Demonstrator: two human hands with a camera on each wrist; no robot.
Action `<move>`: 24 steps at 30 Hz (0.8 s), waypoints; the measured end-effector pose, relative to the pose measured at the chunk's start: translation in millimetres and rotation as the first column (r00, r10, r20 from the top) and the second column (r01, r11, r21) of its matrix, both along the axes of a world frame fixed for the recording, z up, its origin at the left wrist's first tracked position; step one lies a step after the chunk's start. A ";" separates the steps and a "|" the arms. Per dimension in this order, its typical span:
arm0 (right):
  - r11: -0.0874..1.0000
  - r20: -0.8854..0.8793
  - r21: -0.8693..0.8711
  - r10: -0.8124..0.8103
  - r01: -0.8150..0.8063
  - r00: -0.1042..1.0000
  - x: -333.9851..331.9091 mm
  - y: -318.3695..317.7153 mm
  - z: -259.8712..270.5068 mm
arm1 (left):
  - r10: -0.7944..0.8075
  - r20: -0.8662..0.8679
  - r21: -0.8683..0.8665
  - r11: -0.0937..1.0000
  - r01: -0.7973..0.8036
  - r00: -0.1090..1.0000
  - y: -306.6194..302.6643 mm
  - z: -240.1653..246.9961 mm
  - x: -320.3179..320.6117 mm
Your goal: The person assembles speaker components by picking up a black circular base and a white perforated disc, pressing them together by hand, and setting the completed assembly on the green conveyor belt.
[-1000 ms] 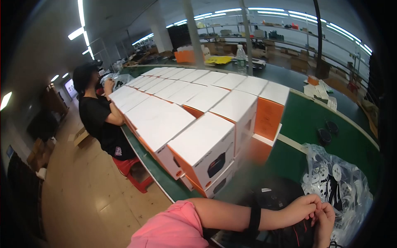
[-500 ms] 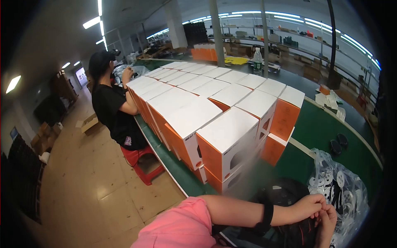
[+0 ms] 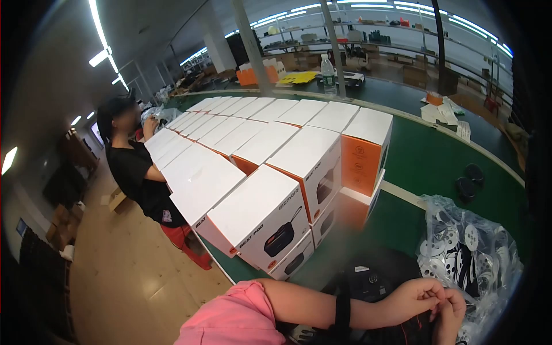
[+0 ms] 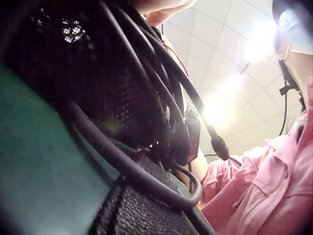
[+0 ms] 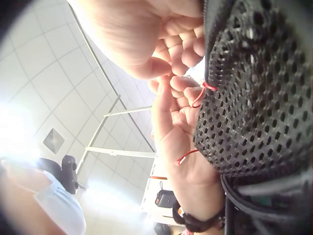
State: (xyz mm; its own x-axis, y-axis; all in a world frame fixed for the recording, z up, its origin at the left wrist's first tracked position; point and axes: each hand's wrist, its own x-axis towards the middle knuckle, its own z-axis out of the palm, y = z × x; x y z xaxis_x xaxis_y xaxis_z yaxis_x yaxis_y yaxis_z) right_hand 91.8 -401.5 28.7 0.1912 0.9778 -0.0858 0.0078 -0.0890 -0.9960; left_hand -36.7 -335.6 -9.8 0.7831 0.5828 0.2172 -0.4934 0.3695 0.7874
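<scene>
My left hand and right hand meet over a black bag at the lower right. In the right wrist view, my right hand reaches in from the top; my left hand faces it from below, fingers curled. Their thumbs and fingertips pinch together beside the black mesh, where a red cord hangs. What lies between the fingertips is too small to tell. The left wrist view has black cables over dark mesh, with part of a hand above.
White-and-orange boxes stand stacked to the left on the green table. A clear bag of silvery discs lies right of my hands. Two round black parts lie beyond. A person in black sits at the left beside the table.
The head view has shifted, first one way and then back. Both hands stay together over the black bag, with small changes in the fingers.
</scene>
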 end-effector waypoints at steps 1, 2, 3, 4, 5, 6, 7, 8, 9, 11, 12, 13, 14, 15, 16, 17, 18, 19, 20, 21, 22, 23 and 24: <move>1.000 -0.019 -0.007 -0.008 0.008 1.000 -1.2 -0.5 0.7 | 0.000 -0.004 -0.006 1.000 0.000 1.000 0.0 -1.1 -0.2; 1.000 -0.035 -0.013 -0.016 0.015 0.999 -1.6 -0.9 1.0 | 0.005 0.007 -0.003 1.000 -0.005 1.000 -0.1 -1.9 -0.1; 1.000 -0.035 -0.016 -0.016 0.016 0.999 -1.1 -1.1 0.6 | 0.010 0.019 0.001 1.000 -0.010 1.000 -0.3 -2.5 0.2; 1.000 -0.056 -0.014 -0.013 0.012 0.998 -0.8 -1.4 0.3 | 0.010 0.019 -0.001 1.000 -0.010 1.000 -0.5 -2.8 0.4; 1.000 -0.077 -0.011 -0.009 0.008 0.997 -0.8 -1.7 0.3 | 0.013 0.024 0.003 1.000 -0.013 1.000 -0.4 -2.6 0.0; 1.000 -0.078 -0.010 -0.008 0.007 0.997 -0.9 -1.8 0.7 | 0.016 0.029 0.007 1.000 -0.017 0.999 -0.4 -2.2 -0.4; 1.000 -0.073 -0.011 -0.005 0.004 0.997 -0.9 -1.7 1.3 | 0.019 0.028 0.008 1.000 -0.019 0.999 -0.3 -1.6 -0.6; 1.000 -0.069 -0.010 -0.001 0.000 0.998 -1.3 -1.3 1.4 | 0.025 0.022 0.017 1.000 -0.026 0.999 0.0 -1.2 -0.4; 1.000 -0.071 -0.010 0.006 -0.007 0.997 -1.3 -1.2 1.0 | 0.036 0.017 0.023 0.999 -0.036 0.999 -0.3 -1.4 -0.7; 0.999 -0.078 0.030 0.021 -0.018 0.997 -0.7 -1.0 -0.1 | 0.038 0.002 0.018 0.999 -0.038 0.999 0.9 0.6 -1.4; 0.999 -0.076 0.032 0.023 -0.021 0.997 -0.7 -1.0 -0.3 | 0.033 -0.011 0.015 0.999 -0.033 0.999 1.3 1.3 -1.2; 0.999 -0.075 0.038 0.028 -0.025 0.997 -1.6 -1.2 0.3 | 0.038 -0.009 0.021 0.999 -0.038 0.999 1.5 0.4 -0.5; 0.999 -0.055 0.033 0.014 -0.013 0.998 -2.6 -1.4 1.3 | 0.042 -0.003 0.011 0.999 -0.042 0.999 1.7 -1.5 0.7; 1.000 -0.035 0.028 0.001 -0.001 0.999 -3.5 -1.4 2.2 | 0.048 0.003 0.000 0.999 -0.048 0.999 2.1 -3.0 2.0; 0.999 -0.032 0.034 0.009 -0.008 0.999 -3.7 -1.2 2.0 | 0.055 0.007 0.007 0.998 -0.055 0.998 2.6 -4.6 3.4; 0.999 -0.025 0.038 -0.001 0.002 1.000 -3.5 -1.2 0.8 | 0.059 0.009 0.011 0.998 -0.059 0.998 2.9 -5.2 4.1; 0.999 -0.018 0.039 -0.010 0.011 1.000 -3.1 -1.4 -0.7 | 0.064 0.011 0.012 0.998 -0.064 0.998 3.1 -6.2 4.4; 0.999 -0.017 0.042 -0.002 0.003 1.000 -2.9 -1.3 -1.9 | 0.071 0.013 0.015 0.997 -0.072 0.997 3.7 -7.0 4.4; 0.999 -0.008 0.050 -0.004 0.004 1.000 -2.6 -1.0 -3.1 | 0.060 0.005 0.016 0.998 -0.060 0.998 4.3 -5.7 3.8; 0.998 0.001 0.057 -0.006 0.006 1.000 -1.7 -0.9 -4.5 | 0.049 -0.002 0.016 0.999 -0.049 0.999 4.2 -4.7 3.8; 0.998 0.001 0.060 0.003 -0.003 1.000 0.0 -0.6 -6.7 | 0.058 -0.002 0.019 0.998 -0.058 0.998 4.1 -3.9 3.9; 0.997 0.003 0.078 0.012 -0.012 1.000 1.4 -0.1 -8.6 | 0.046 -0.002 0.009 0.999 -0.046 0.999 3.9 -2.9 3.8; 0.995 0.005 0.094 0.023 -0.024 1.000 1.9 0.4 -9.5 | 0.036 -0.001 -0.002 0.999 -0.036 0.999 4.0 -2.7 3.7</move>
